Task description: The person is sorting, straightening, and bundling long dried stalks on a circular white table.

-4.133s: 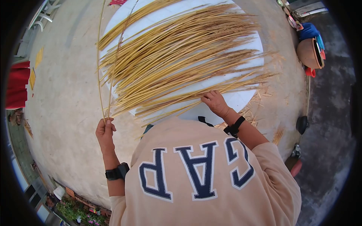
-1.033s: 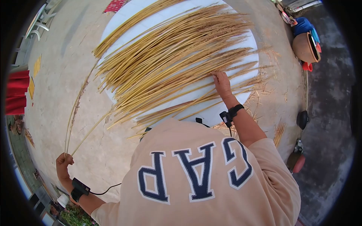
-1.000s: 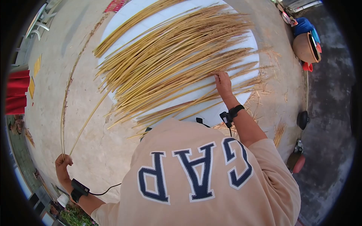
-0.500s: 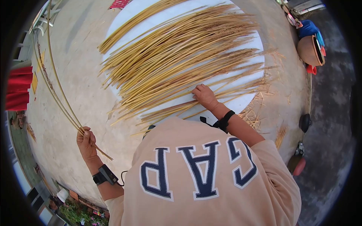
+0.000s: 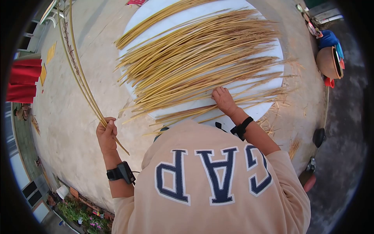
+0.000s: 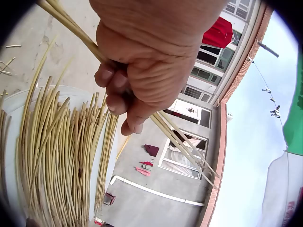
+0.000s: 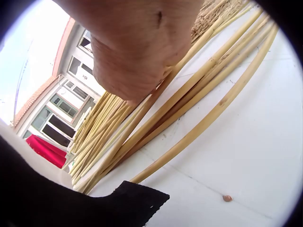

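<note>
My left hand [image 5: 106,134] grips a few dry, straw-coloured stalks [image 5: 83,84] off the table's left side. Their long parts lean up and away to the left, while short ends poke out below the fist. In the left wrist view the stalks [image 6: 75,28] pass through curled fingers. A wide layer of similar stalks [image 5: 194,50] with feathery brown heads lies across the white round table [image 5: 175,19]. My right hand [image 5: 225,102] is low over the table at the near stalks, fingers bent down. In the right wrist view its fingertips are hidden; I cannot tell whether they pinch a stalk.
A separate bundle of stalks [image 5: 156,21] lies along the table's far side. Straw scraps [image 5: 269,124] litter the floor at right. Farther right stands a clay pot [image 5: 327,62]; a red cloth [image 5: 25,81] hangs at left, with flowering plants [image 5: 83,214] at lower left.
My left hand was drawn far out to the left a second ago, a stalk trailing to the pile; now it is back nearer the table, stalks gathered together. The right hand has shifted nearer the body.
</note>
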The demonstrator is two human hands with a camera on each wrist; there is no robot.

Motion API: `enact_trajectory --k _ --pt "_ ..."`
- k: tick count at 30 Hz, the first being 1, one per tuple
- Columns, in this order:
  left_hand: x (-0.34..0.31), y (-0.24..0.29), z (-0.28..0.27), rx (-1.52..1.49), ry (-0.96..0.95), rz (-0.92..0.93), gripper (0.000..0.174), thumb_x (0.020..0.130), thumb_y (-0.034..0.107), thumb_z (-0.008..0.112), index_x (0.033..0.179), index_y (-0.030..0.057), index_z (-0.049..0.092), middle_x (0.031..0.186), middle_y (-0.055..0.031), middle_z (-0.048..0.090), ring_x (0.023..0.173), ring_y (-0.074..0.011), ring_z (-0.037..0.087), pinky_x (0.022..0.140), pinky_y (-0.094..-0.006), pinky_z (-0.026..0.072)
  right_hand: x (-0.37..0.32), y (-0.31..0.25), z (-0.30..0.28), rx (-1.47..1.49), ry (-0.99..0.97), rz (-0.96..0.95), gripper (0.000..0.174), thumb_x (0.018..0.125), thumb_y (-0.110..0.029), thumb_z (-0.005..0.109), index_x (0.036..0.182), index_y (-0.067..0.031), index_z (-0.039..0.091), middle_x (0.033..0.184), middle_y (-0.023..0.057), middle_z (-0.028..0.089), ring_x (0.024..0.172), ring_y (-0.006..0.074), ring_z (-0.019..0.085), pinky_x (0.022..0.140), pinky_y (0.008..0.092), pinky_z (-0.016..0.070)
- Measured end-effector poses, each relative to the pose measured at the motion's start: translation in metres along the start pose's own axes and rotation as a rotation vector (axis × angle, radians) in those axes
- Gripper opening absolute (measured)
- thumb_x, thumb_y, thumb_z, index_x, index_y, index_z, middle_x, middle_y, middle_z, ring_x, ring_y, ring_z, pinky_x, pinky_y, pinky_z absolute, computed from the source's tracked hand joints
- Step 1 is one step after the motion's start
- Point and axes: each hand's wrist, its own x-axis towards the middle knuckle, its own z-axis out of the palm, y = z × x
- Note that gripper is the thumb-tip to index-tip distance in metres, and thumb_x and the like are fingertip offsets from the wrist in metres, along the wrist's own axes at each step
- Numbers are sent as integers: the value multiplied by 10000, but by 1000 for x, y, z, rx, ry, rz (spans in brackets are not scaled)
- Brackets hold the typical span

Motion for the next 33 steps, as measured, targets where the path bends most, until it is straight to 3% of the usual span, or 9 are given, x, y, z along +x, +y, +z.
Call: enact_trajectory --k 3,6,9,11,13,18,25,28,33 --pt "-4 4 22 92 -105 -26 114 848 136 568 876 31 602 567 -10 529 471 -44 404 444 -171 298 8 -10 -21 40 23 -31 114 744 -80 542 851 -67 504 797 79 490 791 245 493 709 331 395" --pt "2 -1 51 231 -260 103 176 882 128 510 970 7 602 845 -62 630 742 -106 534 688 -247 437 20 -24 -31 81 18 -141 146 715 -66 526 857 -74 491 785 71 493 764 237 501 706 321 406" --pt "2 -4 91 361 -392 248 198 881 127 509 1019 17 597 891 -36 628 805 -131 548 723 -265 445 33 -44 -34 132 41 -167 164 705 -66 512 867 -83 494 783 65 490 763 232 501 699 315 412" --pt "8 -21 100 369 -437 192 207 863 139 529 1028 44 610 806 -27 637 762 -135 564 700 -259 441 41 -53 -43 217 83 -189 165 708 -66 513 870 -90 494 776 63 485 782 232 499 711 319 408" --pt "14 -27 100 723 -612 75 202 834 163 560 993 59 627 652 -34 599 628 -126 549 608 -258 429 39 -49 -42 187 100 -170 160 706 -68 518 863 -91 497 777 62 486 793 233 497 726 326 403" --pt "15 -19 88 909 -567 14 166 812 184 584 909 65 645 516 -36 486 483 -120 459 491 -286 374 11 2 -15 92 39 -42 162 707 -71 533 867 -96 522 798 60 498 819 238 493 769 349 384" --pt "22 23 15 598 -523 -251 98 764 46 584 813 -26 628 588 19 504 504 -65 407 476 -217 314 -23 52 -28 53 12 204 252 673 -58 610 912 -98 540 919 83 530 899 274 496 792 368 384" --pt "16 51 -32 590 -391 -287 83 758 28 574 799 -23 624 590 -1 527 487 -55 421 447 -197 298 -15 54 -37 45 110 252 292 680 -38 596 961 -77 529 951 109 519 924 303 484 791 389 389" --pt "0 68 -96 489 -172 -253 77 793 70 583 806 -4 605 573 -6 517 450 -36 390 403 -162 235 4 52 -32 103 627 618 408 740 -34 568 1138 -21 474 1095 177 472 1008 353 446 865 433 373"
